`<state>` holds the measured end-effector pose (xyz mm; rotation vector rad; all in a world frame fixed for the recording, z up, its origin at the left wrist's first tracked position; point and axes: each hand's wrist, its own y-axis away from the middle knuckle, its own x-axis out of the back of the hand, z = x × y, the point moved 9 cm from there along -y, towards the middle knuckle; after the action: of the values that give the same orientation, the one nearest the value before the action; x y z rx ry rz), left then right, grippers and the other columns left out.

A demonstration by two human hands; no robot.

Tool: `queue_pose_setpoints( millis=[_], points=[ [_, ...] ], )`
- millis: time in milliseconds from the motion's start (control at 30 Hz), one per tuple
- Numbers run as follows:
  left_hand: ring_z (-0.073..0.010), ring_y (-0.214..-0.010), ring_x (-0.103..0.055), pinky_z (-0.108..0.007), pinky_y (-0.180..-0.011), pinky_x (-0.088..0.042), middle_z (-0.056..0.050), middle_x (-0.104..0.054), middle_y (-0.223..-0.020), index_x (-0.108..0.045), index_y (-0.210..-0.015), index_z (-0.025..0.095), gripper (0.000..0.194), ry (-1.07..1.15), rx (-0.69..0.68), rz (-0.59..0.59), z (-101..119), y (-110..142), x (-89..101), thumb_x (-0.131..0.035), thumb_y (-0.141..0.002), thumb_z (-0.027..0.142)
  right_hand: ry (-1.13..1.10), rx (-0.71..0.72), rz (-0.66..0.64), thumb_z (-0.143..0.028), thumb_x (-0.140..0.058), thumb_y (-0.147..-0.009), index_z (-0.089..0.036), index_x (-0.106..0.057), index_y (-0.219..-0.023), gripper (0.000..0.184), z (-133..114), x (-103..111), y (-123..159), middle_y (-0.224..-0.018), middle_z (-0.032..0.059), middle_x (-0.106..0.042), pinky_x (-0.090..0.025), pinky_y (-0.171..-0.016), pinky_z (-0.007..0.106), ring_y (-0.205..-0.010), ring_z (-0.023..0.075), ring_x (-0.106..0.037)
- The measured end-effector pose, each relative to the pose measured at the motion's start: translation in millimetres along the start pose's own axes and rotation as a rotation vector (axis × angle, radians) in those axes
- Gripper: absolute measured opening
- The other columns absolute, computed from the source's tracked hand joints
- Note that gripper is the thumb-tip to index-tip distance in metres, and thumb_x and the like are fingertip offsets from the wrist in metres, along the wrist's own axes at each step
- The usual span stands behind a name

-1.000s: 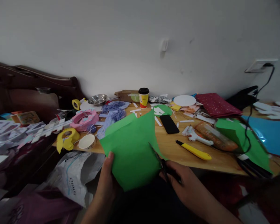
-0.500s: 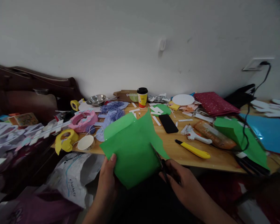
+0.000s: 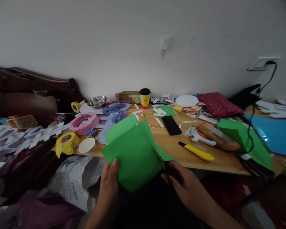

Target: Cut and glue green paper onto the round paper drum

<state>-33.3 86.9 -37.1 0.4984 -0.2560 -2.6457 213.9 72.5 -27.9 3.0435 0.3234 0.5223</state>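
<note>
A: Far left of the table?
B: One yellow roll, near edge; one pink ring behind it; one white paper cup, tilted, just beside the roll.

A: Left hand?
B: Pinching one green sheet by its lower left edge, thumb on the front face, fingers hidden behind.

A: Position of the sheet?
B: Held up, tilted, before the table's near edge, between the two hands. A strip curls away at its right side.

A: Next?
B: One lidded yellow cup, upright, at the back. One pair of dark scissors, blades at the sheet's right part; their spread cannot be told.

A: Right hand?
B: Fingers wrapped round the scissors' handles.

A: Remainder, rightward?
B: One black phone, lying flat; one yellow cutter; one white glue gun; one blue folder.
</note>
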Motion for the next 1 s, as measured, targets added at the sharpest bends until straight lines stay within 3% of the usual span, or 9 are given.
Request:
queue_pose_setpoints(
  millis=[267, 567, 1000],
  points=[
    [-0.0346, -0.114, -0.069, -0.044, -0.099, -0.055, -0.014, -0.075, -0.118, -0.069, -0.124, 0.016, 0.062, -0.053, -0.044, -0.002, 0, 0, 2.7, -0.075, -0.077, 0.056, 0.030, -0.018, -0.013, -0.038, -0.050, -0.099, -0.021, -0.058, -0.094, 0.020, 11, -3, 2, -0.088, 0.0033, -0.065, -0.047, -0.074, 0.029, -0.082, 0.0184, -0.057],
    [-0.0348, -0.119, -0.066, -0.043, -0.102, -0.053, -0.013, -0.076, -0.116, -0.070, -0.122, 0.017, 0.058, -0.055, -0.079, 0.045, 2, 1, 9.9, -0.075, -0.078, 0.054, 0.097, -0.018, -0.024, -0.037, -0.052, -0.096, -0.022, -0.055, -0.088, 0.018, 4, 0, 4, -0.081, 0.0019, -0.061, -0.047, -0.068, 0.028, -0.074, 0.0172, -0.055],
    [-0.0347, -0.106, -0.073, -0.047, -0.099, -0.057, -0.012, -0.078, -0.107, -0.068, -0.124, 0.018, 0.068, 0.100, -0.010, 0.108, -10, -20, 23.4, -0.080, -0.068, 0.054, 0.033, -0.051, 0.002, -0.035, -0.053, -0.092, -0.021, -0.059, -0.099, 0.016, 3, -2, 6, -0.095, 0.0066, -0.068, -0.055, -0.084, 0.032, -0.088, 0.0207, -0.067]
  ],
)
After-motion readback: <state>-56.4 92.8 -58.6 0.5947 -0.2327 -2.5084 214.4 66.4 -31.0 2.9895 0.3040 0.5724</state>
